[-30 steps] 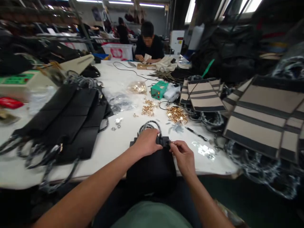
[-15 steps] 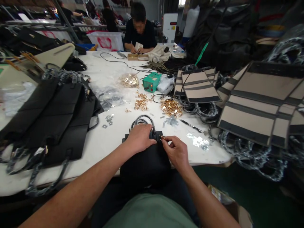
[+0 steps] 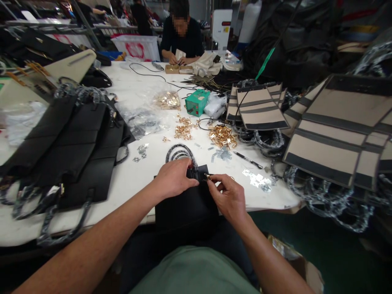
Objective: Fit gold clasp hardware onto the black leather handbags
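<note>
A black bag (image 3: 186,210) rests at the table's front edge, its wrapped handles (image 3: 181,152) standing up. My left hand (image 3: 177,177) grips the bag's top by the base of the handles, thumb toward the right. Between the thumb and fingers of my right hand (image 3: 226,194) is a small gold metal piece (image 3: 207,176), held at the bag's upper right corner. Beyond the bag lie a pile of gold fittings (image 3: 222,136) and thin silver plates (image 3: 222,154).
Black bag pieces (image 3: 76,151) cover the left side; beige and black panels (image 3: 330,134) are stacked at right. A green box (image 3: 197,102) with a cable, a pen (image 3: 248,160) and more silver plates (image 3: 259,180) lie on the table. A person (image 3: 181,36) works across it.
The view has shifted slightly. My left hand has moved a little left on the bag, and the handles show more openly. The gold piece remains in my right fingers at the corner.
</note>
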A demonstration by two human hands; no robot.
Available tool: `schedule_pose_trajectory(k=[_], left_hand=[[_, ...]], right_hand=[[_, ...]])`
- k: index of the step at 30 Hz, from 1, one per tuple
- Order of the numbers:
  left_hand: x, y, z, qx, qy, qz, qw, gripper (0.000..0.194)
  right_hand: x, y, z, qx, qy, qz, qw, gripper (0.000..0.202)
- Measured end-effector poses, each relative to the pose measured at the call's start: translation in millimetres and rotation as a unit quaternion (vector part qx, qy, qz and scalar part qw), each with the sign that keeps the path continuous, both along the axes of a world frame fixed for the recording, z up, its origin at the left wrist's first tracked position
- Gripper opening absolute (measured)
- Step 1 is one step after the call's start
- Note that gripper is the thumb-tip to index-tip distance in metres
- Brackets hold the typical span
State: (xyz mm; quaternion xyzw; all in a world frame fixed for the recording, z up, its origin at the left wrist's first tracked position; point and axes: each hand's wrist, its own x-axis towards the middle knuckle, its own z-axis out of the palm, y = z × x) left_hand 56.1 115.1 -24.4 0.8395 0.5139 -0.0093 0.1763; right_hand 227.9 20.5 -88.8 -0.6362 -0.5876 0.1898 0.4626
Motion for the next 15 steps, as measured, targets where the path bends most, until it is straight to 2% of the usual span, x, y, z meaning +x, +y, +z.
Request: schedule_pose_trajectory(k=[6, 10, 15], left_hand=[[0.2, -3.3, 2.6, -0.006, -0.001, 0.011, 1.000, 0.034], [0.2, -8.5, 3.7, -0.017, -0.030, 0.018, 0.999, 0.033], [4.4, -16.0, 8.0, 0.024, -0.027, 0.010, 0.999, 0.030]], right_hand=[[-2.1, -3.8, 1.7, 0.013, -0.060, 0.001, 0.998, 0.009], [-5.4, -4.4, 3.5, 0.000, -0.053, -0.021, 0.998, 0.009], [-8.6, -4.4, 10.7, -0.018, -0.033, -0.031, 0.999, 0.008]])
